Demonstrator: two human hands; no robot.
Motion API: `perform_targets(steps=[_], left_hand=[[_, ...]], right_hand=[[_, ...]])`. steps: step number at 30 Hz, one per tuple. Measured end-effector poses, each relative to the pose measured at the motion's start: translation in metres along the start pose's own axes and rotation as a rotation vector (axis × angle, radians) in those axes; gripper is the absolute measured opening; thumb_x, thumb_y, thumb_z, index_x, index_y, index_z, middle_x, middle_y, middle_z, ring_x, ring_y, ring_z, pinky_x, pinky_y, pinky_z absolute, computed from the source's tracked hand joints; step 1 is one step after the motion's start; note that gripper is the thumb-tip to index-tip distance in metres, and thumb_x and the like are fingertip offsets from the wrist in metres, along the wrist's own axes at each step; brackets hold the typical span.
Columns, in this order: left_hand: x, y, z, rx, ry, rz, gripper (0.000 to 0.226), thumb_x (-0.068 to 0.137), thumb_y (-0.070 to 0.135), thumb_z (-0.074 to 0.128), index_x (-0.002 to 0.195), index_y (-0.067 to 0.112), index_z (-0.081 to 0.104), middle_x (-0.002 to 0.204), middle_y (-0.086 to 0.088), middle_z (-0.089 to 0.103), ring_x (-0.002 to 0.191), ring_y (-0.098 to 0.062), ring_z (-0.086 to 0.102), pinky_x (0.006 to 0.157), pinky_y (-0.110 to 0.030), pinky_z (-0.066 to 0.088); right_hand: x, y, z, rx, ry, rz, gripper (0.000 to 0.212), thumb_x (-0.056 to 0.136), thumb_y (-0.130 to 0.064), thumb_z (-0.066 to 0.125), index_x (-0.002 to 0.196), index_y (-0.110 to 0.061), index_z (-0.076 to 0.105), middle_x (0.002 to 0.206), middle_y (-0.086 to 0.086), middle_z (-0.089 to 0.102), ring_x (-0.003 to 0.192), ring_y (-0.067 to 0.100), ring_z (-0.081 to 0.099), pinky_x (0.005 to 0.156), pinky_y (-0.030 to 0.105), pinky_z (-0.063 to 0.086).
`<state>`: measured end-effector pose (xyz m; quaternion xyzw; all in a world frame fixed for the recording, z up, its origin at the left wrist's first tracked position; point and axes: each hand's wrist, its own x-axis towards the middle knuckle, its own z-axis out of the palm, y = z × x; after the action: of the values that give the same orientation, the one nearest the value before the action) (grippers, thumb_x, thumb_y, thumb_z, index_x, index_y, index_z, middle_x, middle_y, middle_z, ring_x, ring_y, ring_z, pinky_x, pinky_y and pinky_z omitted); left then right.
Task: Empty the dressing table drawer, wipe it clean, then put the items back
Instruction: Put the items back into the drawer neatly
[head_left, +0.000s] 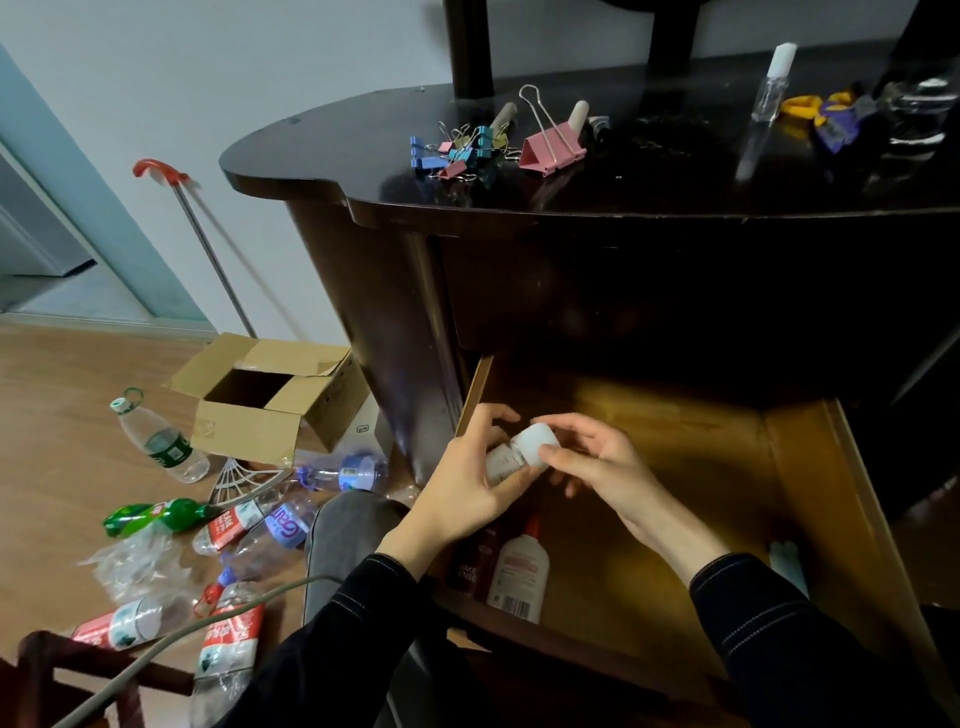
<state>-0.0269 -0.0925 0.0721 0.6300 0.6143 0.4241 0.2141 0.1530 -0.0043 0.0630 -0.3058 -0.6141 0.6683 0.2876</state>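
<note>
The wooden drawer (810, 499) of the dark dressing table stands pulled out. Above its left part both hands hold a small white bottle (501, 460) with a rounded white cap. My left hand (467, 473) grips the bottle's body, and my right hand (592, 462) pinches the cap. Below them in the drawer's front left corner lie a white bottle with a red cap (519, 569) and a dark red bottle (470, 564). A pale item (787, 564) lies at the drawer's front right.
The tabletop (332, 150) carries a heap of coloured binder clips (462, 150), a large pink clip (553, 143), a clear spray bottle (771, 85) and other small items. On the floor to the left lie an open cardboard box (270, 400) and several empty plastic bottles (161, 441).
</note>
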Motion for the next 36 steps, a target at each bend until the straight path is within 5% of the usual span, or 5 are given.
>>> perform_targets(steps=[5, 11, 24, 33, 36], left_hand=[[0.003, 0.000, -0.003, -0.081, 0.071, 0.003, 0.052, 0.085, 0.013, 0.072, 0.128, 0.021, 0.044, 0.102, 0.003, 0.063, 0.090, -0.020, 0.064, 0.078, -0.045, 0.054], [0.003, 0.000, -0.004, -0.102, 0.064, 0.043, 0.050, 0.083, 0.003, 0.066, 0.128, 0.018, 0.049, 0.113, 0.003, 0.062, 0.102, -0.023, 0.064, 0.083, -0.044, 0.056], [0.004, 0.004, -0.002, 0.348, 0.104, 0.092, 0.010, 0.084, 0.021, 0.069, 0.094, 0.020, 0.066, 0.094, 0.010, 0.058, 0.090, -0.011, 0.050, 0.077, -0.028, 0.045], [0.004, 0.007, -0.002, 0.339, 0.101, 0.067, 0.004, 0.086, 0.014, 0.068, 0.088, 0.016, 0.068, 0.091, 0.008, 0.060, 0.088, -0.012, 0.053, 0.076, -0.026, 0.044], [0.004, 0.009, -0.002, 0.336, 0.095, 0.064, 0.003, 0.086, 0.012, 0.068, 0.087, 0.015, 0.068, 0.090, 0.008, 0.060, 0.087, -0.013, 0.054, 0.077, -0.029, 0.046]], right_hand=[[0.004, 0.004, -0.007, 0.014, 0.123, 0.090, 0.022, 0.091, -0.014, 0.065, 0.108, -0.025, 0.073, 0.104, 0.008, 0.070, 0.067, 0.012, 0.064, 0.055, 0.023, 0.050], [0.001, 0.009, 0.004, -0.175, -0.103, 0.094, 0.025, 0.090, -0.036, 0.074, 0.113, -0.026, 0.068, 0.101, -0.006, 0.076, 0.090, 0.011, 0.073, 0.065, 0.020, 0.054], [-0.012, 0.027, -0.028, -0.286, -0.070, 0.417, 0.068, 0.083, -0.019, 0.081, 0.133, -0.039, 0.040, 0.115, -0.005, 0.069, 0.098, 0.009, 0.068, 0.069, 0.027, 0.055], [-0.012, 0.048, -0.021, -0.618, -0.044, 0.539, 0.082, 0.090, -0.026, 0.075, 0.153, -0.009, 0.027, 0.131, 0.007, 0.049, 0.065, 0.013, 0.062, 0.047, 0.021, 0.048], [-0.013, 0.049, -0.020, -0.517, -0.060, 0.621, 0.073, 0.088, -0.017, 0.078, 0.146, -0.008, 0.035, 0.130, 0.009, 0.050, 0.090, 0.020, 0.066, 0.056, 0.025, 0.058]])
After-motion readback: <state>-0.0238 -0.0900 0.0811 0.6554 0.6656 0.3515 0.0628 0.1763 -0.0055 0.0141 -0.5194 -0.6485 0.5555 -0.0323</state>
